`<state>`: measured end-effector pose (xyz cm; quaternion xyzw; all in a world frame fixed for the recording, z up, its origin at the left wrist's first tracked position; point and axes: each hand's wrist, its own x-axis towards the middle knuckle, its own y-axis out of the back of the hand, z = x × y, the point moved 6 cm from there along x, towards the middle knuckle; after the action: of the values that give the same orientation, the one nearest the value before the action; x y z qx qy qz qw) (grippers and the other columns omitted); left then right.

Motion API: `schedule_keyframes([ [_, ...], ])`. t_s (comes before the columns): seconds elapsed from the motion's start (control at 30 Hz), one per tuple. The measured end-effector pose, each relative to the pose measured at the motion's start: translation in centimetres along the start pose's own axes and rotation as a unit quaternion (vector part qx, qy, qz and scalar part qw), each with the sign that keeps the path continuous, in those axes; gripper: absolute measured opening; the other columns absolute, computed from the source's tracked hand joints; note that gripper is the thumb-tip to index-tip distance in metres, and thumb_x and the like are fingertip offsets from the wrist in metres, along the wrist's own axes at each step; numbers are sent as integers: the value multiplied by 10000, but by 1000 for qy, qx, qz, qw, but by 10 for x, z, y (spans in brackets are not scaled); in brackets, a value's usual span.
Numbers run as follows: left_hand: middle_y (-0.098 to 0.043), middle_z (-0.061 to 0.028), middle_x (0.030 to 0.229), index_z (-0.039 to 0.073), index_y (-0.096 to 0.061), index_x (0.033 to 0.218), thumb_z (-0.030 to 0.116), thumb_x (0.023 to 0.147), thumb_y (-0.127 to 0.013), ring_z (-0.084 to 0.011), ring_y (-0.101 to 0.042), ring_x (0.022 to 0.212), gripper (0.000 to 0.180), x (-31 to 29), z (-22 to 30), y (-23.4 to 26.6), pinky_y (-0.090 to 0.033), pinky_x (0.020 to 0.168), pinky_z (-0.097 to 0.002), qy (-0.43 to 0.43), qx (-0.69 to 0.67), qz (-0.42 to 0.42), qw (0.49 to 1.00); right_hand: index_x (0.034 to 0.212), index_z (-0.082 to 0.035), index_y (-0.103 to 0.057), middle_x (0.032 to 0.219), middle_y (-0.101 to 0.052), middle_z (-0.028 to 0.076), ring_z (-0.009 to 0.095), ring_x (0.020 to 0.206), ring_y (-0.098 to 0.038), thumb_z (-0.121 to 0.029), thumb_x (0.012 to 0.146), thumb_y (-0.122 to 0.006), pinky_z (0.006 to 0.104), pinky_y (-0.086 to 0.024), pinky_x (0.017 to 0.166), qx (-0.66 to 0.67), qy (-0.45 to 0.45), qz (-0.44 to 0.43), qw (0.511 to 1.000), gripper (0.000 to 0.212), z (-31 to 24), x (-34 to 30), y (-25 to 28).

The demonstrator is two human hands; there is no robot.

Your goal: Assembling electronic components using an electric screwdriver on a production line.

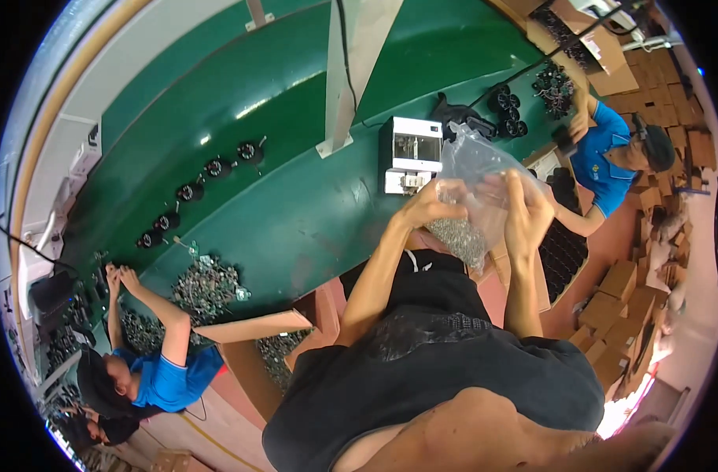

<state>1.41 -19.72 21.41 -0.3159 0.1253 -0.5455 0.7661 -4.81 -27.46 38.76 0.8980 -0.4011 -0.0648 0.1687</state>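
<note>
Between my two hands hangs a clear plastic bag (485,157), its upper part puffed and crumpled. Many small silvery metal pieces (458,241) lie heaped in its bottom; they look like screws but are too small to be sure. My left hand (436,204) is closed on the bag's left side, thumb and fingers curled. My right hand (530,212) is closed on the right side, fingers raised. The bag is over my lap, just in front of the green bench's edge. Close beyond my left hand stands a small white and black machine (411,154) with a clear window.
Round black parts (217,167) line the green conveyor (280,102). A pile of wired circuit boards (206,287) lies left, by an open cardboard box (253,370). Co-workers in blue sit left (166,377) and right (603,165). A metal post (351,79) rises from the bench.
</note>
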Motion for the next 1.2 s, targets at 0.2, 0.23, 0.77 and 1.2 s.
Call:
schedule_keyframes([
  [0.2, -715, -80, 995, 27, -675, 1118, 214, 862, -742, -155, -684, 821, 324, -18, -88, 20, -537, 703, -260, 118, -273, 137, 945, 994, 89, -696, 827, -730, 125, 159, 685, -691, -127, 961, -573, 253, -570, 592, -153, -128, -87, 976, 251, 64, 52, -32],
  [0.23, -713, -77, 993, 30, -673, 1121, 220, 866, -743, -149, -683, 809, 325, -18, -89, 22, -539, 693, -258, 132, -287, 159, 935, 992, 91, -689, 831, -728, 132, 173, 686, -697, -132, 961, -573, 260, -575, 583, -126, -138, -95, 978, 253, 79, 61, -36],
  [0.77, -698, -60, 939, 48, -647, 1125, 283, 935, -683, -147, -669, 741, 305, -5, -80, 18, -549, 654, -286, 159, -429, 285, 842, 1009, 111, -655, 846, -722, 181, 247, 682, -725, -94, 923, -566, 289, -602, 566, -23, -218, -154, 963, 240, 153, 114, -64],
  [1.2, -681, -37, 839, 57, -649, 1082, 298, 946, -669, -147, -624, 589, 277, -8, -84, 16, -518, 518, -280, 126, -449, 334, 819, 1045, 120, -650, 864, -724, 196, 263, 693, -723, -89, 933, -536, 299, -611, 575, -56, -210, -174, 961, 263, 162, 115, -62],
])
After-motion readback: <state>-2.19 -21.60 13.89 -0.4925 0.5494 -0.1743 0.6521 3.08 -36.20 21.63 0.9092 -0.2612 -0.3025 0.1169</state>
